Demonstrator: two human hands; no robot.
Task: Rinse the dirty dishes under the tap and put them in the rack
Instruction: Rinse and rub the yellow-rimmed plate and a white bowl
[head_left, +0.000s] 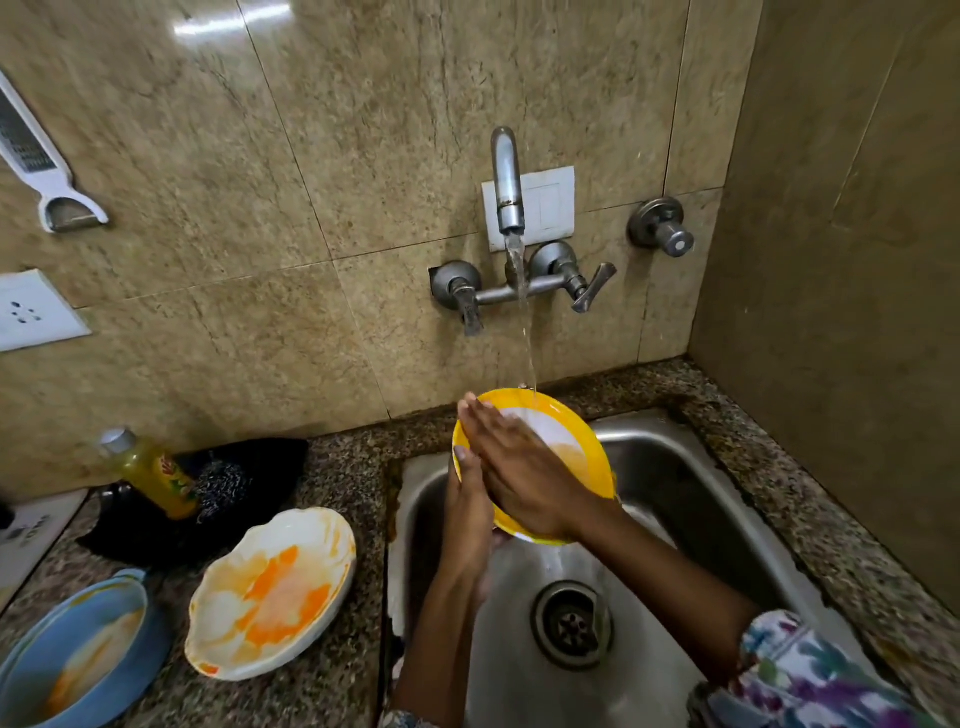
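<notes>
I am holding the yellow bowl, orange-smeared inside, tilted over the sink under the tap stream. Left hand grip is curling round its 9 o'clock rim; right hand is lying flat inside. White dish, blue dish, both orange-stained, are sitting on the counter at 8 o'clock.

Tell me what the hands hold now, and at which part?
The left hand grips the yellow bowl at its left rim; the right hand rubs inside it with flat fingers.

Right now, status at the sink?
Left grip holds yellow plate by its rim, right grip flat, rubbing inside. Tap running onto plate. White dish, blue dish still dirty on counter.
</notes>
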